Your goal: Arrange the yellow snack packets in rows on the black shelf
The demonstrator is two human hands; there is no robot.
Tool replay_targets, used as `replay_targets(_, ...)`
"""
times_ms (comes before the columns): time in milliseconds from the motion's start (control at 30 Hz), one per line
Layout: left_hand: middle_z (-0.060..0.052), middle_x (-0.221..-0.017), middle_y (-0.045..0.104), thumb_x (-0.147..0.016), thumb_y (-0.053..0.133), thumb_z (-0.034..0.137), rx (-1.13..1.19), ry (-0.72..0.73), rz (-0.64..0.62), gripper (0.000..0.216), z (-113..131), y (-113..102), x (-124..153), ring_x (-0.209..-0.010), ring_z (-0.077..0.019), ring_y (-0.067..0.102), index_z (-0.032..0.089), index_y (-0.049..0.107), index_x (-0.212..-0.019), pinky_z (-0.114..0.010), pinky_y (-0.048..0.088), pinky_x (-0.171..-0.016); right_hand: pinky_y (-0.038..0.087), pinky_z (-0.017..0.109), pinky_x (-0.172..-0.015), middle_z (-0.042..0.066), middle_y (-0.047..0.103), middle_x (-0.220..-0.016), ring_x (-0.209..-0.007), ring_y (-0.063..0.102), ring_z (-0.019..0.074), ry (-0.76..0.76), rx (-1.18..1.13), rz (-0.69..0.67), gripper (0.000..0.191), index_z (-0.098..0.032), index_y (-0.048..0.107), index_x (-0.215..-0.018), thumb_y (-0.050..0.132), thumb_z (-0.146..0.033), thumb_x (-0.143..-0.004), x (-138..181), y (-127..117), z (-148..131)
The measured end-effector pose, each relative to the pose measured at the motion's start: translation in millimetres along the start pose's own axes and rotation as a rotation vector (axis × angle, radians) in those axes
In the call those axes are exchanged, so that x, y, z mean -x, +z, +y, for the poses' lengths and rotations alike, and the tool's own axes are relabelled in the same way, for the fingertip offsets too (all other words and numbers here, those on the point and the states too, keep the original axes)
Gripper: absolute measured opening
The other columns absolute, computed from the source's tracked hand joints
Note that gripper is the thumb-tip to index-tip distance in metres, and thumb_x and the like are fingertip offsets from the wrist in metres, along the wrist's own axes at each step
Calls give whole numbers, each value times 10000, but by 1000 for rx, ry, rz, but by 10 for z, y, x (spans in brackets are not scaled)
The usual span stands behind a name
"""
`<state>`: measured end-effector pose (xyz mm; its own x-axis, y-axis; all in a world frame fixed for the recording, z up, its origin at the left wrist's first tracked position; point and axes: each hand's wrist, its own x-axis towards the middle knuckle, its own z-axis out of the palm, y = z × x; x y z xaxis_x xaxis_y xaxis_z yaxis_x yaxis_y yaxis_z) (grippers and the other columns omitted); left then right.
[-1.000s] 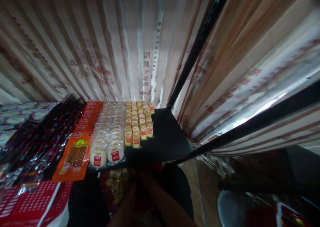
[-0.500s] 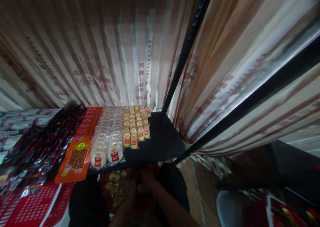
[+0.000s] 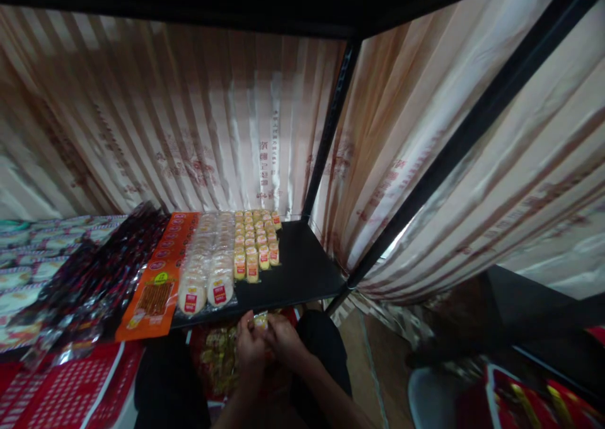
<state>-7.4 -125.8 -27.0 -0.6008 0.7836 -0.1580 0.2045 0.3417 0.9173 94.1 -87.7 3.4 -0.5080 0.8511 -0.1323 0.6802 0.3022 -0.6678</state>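
Yellow snack packet [image 3: 260, 319], small and in clear wrap, was between my 2 hands, just off the near edge of a black shelf [image 3: 305, 262] and above my lap. My left hand [image 3: 250, 344] pinched its left side, and my right hand [image 3: 285, 341] pinched the other, the fingertips close together around it; blur hid just how each finger lay. Below my hands, between my dark-trousered legs [image 3: 165, 382], sat a red bag [image 3: 198, 337] with gold-wrapped packets [image 3: 220, 356] heaped in it.

On the shelf, nearest my hands, stood a block of yellow packets [image 3: 253, 267], with 4 red labels facing me at its near end. To its left I had 2 columns of round white crackers [image 3: 191, 300] in clear wrap, then overlapping orange pouches [image 3: 155, 293] whose front pouch pictured brown sticks. Farther left lay a pile of dark shiny packets [image 3: 106, 284], and beyond it rows of white packets [image 3: 47, 268]. A red basket [image 3: 70, 385] showed low on my left. Pleated curtains [image 3: 227, 126] with red printing hung behind the shelf and its black post [image 3: 331, 123].
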Motion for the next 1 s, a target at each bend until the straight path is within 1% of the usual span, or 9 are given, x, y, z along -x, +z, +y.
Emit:
replay_targets(67,-113,-1065,621,-686,431,114,93,13,44,411,85,23,-10,-935,-169,611,142,530,-1084,-296,471,-873,416,253,-802,77,665,-969,-921,603,188,-16,-90,66,281,-179,556,-1026,495,-174,-752,-8,-65,-20)
replay_targets(133,-121,-1054,609,-695,402,107,168,41,63,413,175,43,-37,-928,-164,608,130,510,-1093,-301,476,-872,441,235,-709,46,670,-884,-785,624,163,36,-211,120,313,-190,525,-1036,521,-151,-726,-46,-110,-15)
replay_targets(200,-114,-1031,606,-709,394,117,193,84,54,365,267,51,-72,-931,-170,602,136,529,-1047,-314,478,-874,444,215,-623,18,662,-809,-673,614,138,71,-333,175,267,-198,521,-969,542,-145,-708,-108,-149,-5)
replay_targets(300,-101,-1001,606,-709,406,117,150,158,51,288,404,41,-118,-946,-190,586,151,575,-940,-348,463,-901,449,208,-595,1,652,-774,-643,599,124,31,-463,238,170,-203,524,-840,573,-157,-683,-220,-215,1)
replay_targets(400,-103,-1034,596,-701,402,77,90,193,53,330,519,38,-158,-998,-194,563,147,593,-960,-350,438,-935,461,216,-617,-8,656,-762,-646,599,120,-13,-543,269,161,-203,536,-833,572,-168,-680,-327,-282,15)
replay_targets(567,-99,-1108,585,-695,398,27,10,183,-13,449,625,101,-249,-1060,-182,545,149,586,-1085,-313,409,-967,464,221,-595,-16,667,-743,-612,597,120,23,-462,382,182,-216,582,-896,566,-227,-715,-483,-389,65)
replay_targets(733,-123,-1115,593,-722,401,32,-8,151,-63,416,708,197,-335,-980,-160,581,100,573,-1096,-263,435,-916,473,230,-604,-3,669,-787,-610,593,125,27,-409,437,229,-218,606,-950,535,-262,-737,-608,-475,72)
replay_targets(867,-132,-1167,576,-721,395,18,-22,100,-106,436,722,265,-360,-967,-144,592,85,551,-1123,-237,434,-907,484,253,-671,12,667,-860,-657,601,138,61,-375,465,310,-218,608,-1009,520,-229,-712,-654,-398,132)
replay_targets(1000,-111,-1198,575,-714,406,24,-48,69,-110,433,683,313,-376,-1087,-150,550,110,564,-1107,-231,392,-968,486,249,-653,15,671,-850,-669,615,149,101,-397,455,325,-213,602,-1019,504,-227,-709,-683,-298,205)
